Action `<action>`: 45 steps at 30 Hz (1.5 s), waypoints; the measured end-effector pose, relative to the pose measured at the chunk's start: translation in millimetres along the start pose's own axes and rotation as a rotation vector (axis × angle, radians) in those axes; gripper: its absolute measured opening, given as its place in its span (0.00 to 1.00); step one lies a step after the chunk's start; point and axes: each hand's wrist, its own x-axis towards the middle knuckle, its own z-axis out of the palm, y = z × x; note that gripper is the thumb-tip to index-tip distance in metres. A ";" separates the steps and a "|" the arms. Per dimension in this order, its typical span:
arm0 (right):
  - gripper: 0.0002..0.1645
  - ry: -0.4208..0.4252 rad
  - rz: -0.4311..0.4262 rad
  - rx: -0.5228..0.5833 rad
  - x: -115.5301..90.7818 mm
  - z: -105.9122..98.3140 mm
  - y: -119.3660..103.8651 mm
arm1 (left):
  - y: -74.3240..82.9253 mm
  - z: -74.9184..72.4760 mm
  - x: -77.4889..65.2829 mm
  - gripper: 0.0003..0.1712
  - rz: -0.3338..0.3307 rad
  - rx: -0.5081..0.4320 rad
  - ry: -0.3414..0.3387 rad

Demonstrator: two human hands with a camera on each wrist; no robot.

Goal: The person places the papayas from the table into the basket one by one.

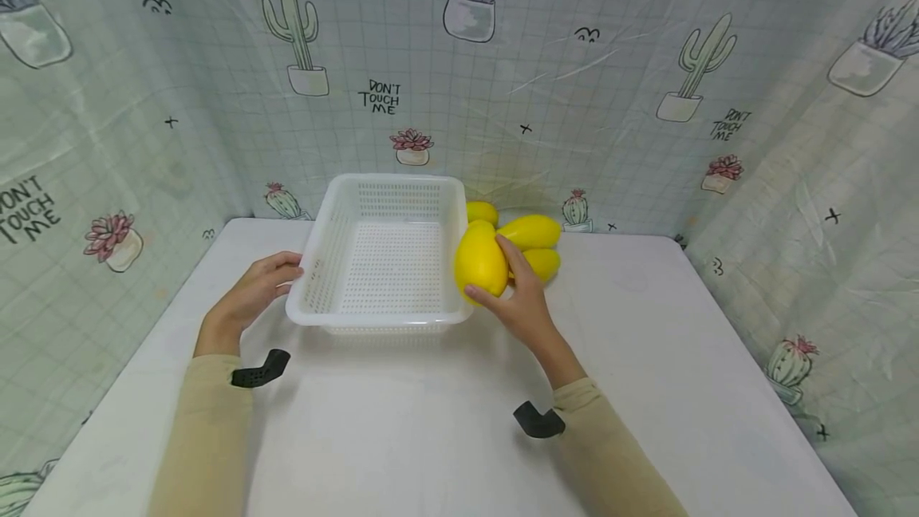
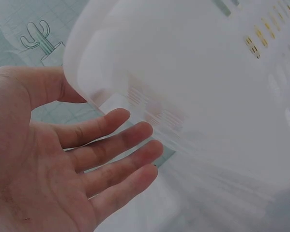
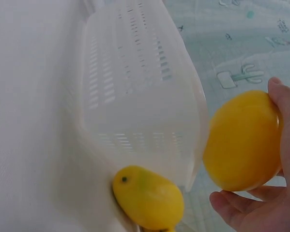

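A white perforated plastic basket stands on the white table. At its left rim is my left hand; in the left wrist view its fingers lie fairly straight beside the basket wall, and the thumb's tip is hidden behind the rim. My right hand holds a large yellow mango between thumb and fingers, right at the basket's right rim. Three more yellow mangoes sit right of the basket: one at the back, a long one and a lower one. Nothing shows inside the basket.
A curtain printed with cacti hangs behind and along both sides of the white table. Black straps sit at both wrists, over beige sleeves.
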 end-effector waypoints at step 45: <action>0.55 -0.073 -0.068 -0.021 4.5 18.0 -14.4 | -0.7 1.9 -1.0 0.29 -0.010 0.021 0.011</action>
